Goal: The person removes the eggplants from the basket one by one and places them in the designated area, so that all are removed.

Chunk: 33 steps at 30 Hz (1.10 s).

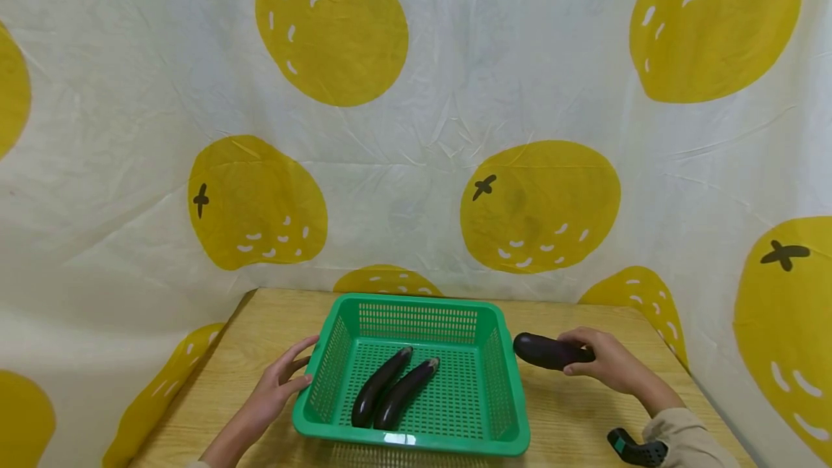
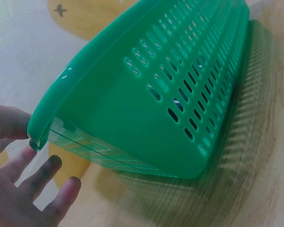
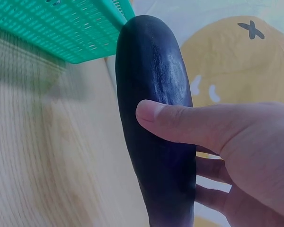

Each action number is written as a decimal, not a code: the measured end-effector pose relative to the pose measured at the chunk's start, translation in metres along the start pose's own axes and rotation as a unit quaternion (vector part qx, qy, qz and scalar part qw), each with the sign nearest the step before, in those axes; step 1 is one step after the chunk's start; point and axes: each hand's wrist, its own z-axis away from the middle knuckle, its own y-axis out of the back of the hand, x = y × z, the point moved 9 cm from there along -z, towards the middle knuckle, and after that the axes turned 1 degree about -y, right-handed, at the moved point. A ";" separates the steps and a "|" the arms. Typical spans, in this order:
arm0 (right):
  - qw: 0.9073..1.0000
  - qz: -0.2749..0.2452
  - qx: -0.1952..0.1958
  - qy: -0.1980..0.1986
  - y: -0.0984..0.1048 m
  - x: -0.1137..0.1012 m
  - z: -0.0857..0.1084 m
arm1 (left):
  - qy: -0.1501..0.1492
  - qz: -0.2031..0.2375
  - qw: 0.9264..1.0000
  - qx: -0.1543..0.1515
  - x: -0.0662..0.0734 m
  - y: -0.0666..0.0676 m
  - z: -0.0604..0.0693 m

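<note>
A green plastic basket (image 1: pixel 416 442) with slotted walls stands on the wooden table. Inside it, two dark purple eggplants lie side by side at a slant, a left one (image 1: pixel 380 388) and a right one (image 1: pixel 407 393). My left hand (image 1: pixel 276 386) is at the basket's left side; in the left wrist view its thumb and a finger (image 2: pixel 26 158) pinch the rim, the other fingers spread below. Right of the basket, my right hand (image 1: pixel 604 360) grips a third eggplant (image 3: pixel 154 90) between thumb and fingers. That eggplant's rounded end points at the basket's right wall.
Wooden table top (image 1: pixel 565 417) surrounds the basket. A pale cloth with yellow fruit prints (image 1: pixel 416 201) hangs behind and at both sides. By the right sleeve (image 1: pixel 682 439) is a black curved piece (image 1: pixel 637 448) with a green patch.
</note>
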 end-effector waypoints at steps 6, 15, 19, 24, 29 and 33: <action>1.000 0.002 0.008 0.009 -0.001 0.002 0.001 | 0.006 0.000 1.000 0.001 -0.001 0.001 -0.001; 1.000 -0.012 -0.005 -0.006 -0.005 0.008 0.000 | 0.009 -0.001 1.000 0.001 -0.001 0.001 0.000; 1.000 -0.014 -0.006 -0.013 -0.006 0.010 0.001 | 0.007 -0.002 1.000 0.001 -0.001 0.001 0.000; 1.000 -0.015 -0.005 -0.019 -0.007 0.011 0.002 | 0.002 -0.001 1.000 -0.002 -0.001 0.000 0.000; 1.000 -0.015 -0.002 -0.023 -0.010 0.015 0.003 | -0.005 -0.003 1.000 -0.004 -0.001 0.000 0.000; 0.999 -0.019 -0.002 -0.028 -0.013 0.019 0.003 | -0.009 -0.005 1.000 -0.004 -0.001 -0.001 0.001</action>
